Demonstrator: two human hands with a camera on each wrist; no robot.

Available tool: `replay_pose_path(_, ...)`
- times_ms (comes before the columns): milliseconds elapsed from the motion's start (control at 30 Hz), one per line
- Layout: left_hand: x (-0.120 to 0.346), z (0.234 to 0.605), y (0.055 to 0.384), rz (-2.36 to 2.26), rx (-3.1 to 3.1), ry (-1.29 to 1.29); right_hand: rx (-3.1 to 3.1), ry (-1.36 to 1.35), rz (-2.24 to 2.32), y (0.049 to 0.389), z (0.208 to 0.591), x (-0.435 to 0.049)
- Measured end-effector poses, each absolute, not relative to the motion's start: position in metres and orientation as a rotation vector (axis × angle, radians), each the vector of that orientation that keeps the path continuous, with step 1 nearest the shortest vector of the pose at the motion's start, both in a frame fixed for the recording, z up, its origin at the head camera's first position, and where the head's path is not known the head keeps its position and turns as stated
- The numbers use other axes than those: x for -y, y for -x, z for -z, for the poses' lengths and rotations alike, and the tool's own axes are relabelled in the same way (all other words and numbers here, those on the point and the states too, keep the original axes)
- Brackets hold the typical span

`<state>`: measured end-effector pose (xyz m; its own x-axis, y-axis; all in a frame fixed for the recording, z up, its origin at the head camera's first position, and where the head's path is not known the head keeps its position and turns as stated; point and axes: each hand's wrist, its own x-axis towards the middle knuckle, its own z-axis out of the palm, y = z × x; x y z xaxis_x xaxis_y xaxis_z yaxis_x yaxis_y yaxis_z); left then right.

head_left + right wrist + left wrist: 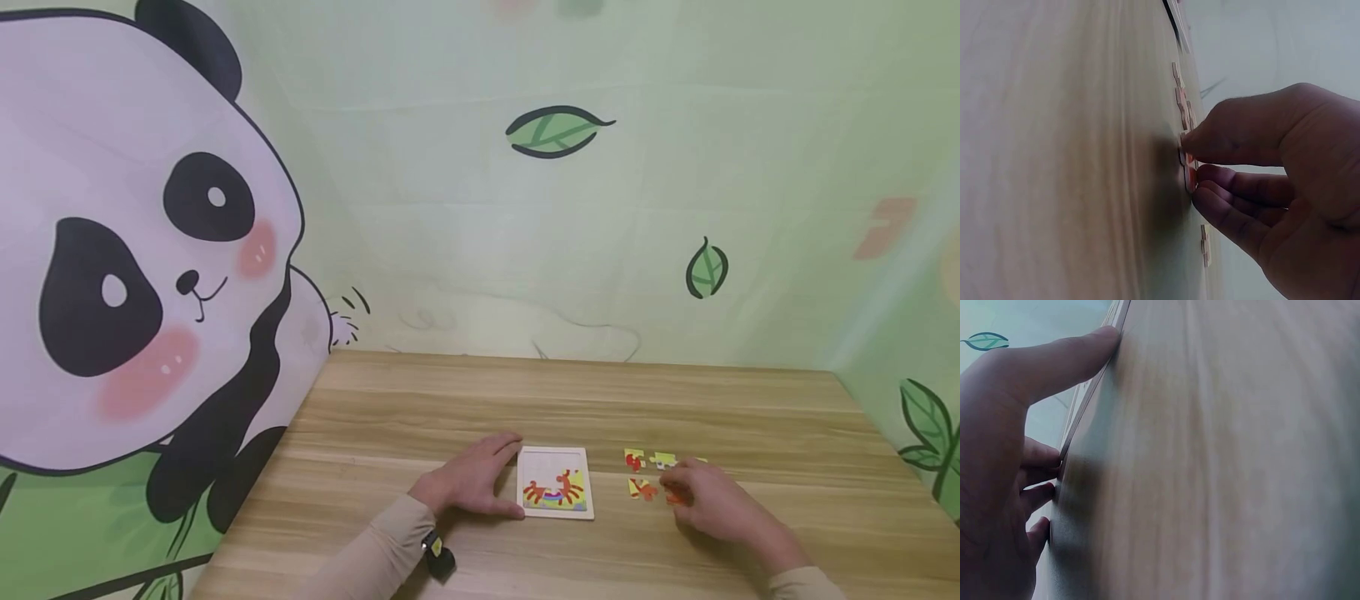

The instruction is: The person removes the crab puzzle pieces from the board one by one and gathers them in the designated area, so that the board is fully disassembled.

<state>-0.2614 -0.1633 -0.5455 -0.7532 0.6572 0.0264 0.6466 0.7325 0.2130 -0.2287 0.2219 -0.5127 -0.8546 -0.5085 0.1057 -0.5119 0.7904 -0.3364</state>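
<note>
A square wooden puzzle tray (553,451) lies flat, its lower part filled with pieces of a red animal picture. My left hand (480,475) rests along the tray's left side. Its thumb is near the lower corner and its fingers are near the upper one; the left wrist view shows the fingertips (1109,336) at the edge. To the tray's right, my right hand (708,497) pinches an orange-red puzzle piece (677,497) low at the table. In the right wrist view the puzzle piece (1190,177) shows by the thumb and fingers, partly hidden by them.
Loose puzzle pieces lie between the tray and my right hand: a red and yellow piece (634,458), a yellow and white piece (663,459) and an orange piece (642,489). Another piece (701,460) shows behind the hand. A printed cloth wall (450,250) borders the wooden table (420,392).
</note>
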Motion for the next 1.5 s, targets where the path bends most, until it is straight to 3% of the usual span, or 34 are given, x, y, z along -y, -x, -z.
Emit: replay_pose_path(1500,0.162,0.545,0.262,-0.322,-2.871,-1.068,2.937,-0.893,-0.623,0.242,0.497,-0.196)
